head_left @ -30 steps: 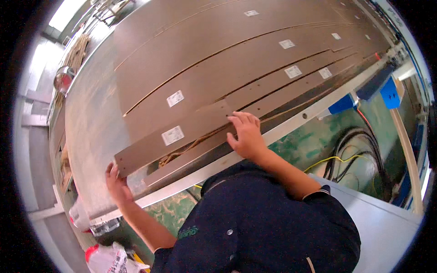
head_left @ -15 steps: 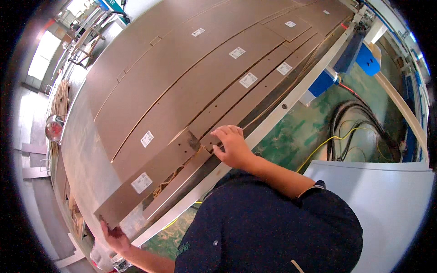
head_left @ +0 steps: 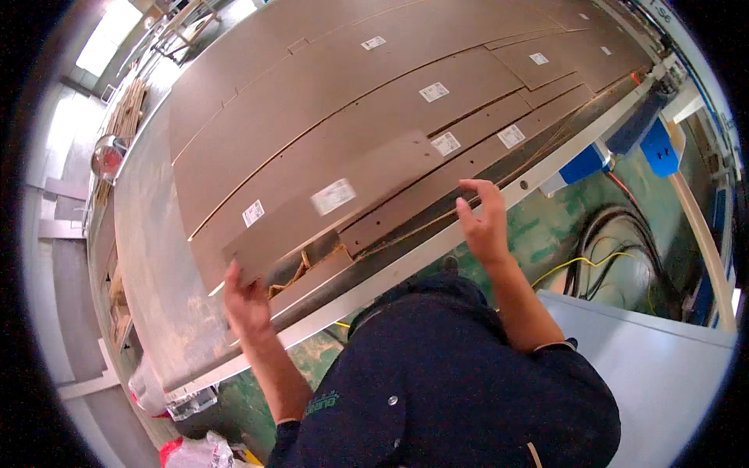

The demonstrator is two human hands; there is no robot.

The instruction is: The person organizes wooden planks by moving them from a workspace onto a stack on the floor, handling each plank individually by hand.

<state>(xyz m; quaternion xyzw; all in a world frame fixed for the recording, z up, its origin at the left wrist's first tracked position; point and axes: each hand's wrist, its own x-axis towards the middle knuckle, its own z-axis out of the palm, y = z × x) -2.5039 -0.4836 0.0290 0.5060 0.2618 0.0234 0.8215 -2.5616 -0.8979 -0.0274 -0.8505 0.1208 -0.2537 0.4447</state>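
My left hand (head_left: 248, 303) grips the near left end of a loose brown board (head_left: 382, 173), its fingers partly hidden against it. The long narrow board carries a white label (head_left: 334, 196) and is blurred by motion. It lies over the other cut brown panels on the table, slanting up to the right. My right hand (head_left: 487, 222) hovers by the table's front edge, fingers apart and curved, holding nothing. Nearest to it is a narrow brown strip (head_left: 413, 204) with small drilled holes.
Large brown panels (head_left: 312, 93) with white labels cover the table, parted by cut lines. Offcut scraps (head_left: 300, 269) lie in a gap near the front. A pale rail (head_left: 390, 273) edges the table. Black hoses (head_left: 597, 242) and a white board (head_left: 647, 343) stand to the right.
The loose board has moved away from me and to the right, over the neighbouring panels. My left hand has gone with it; my right hand has shifted right, away from the board's end.
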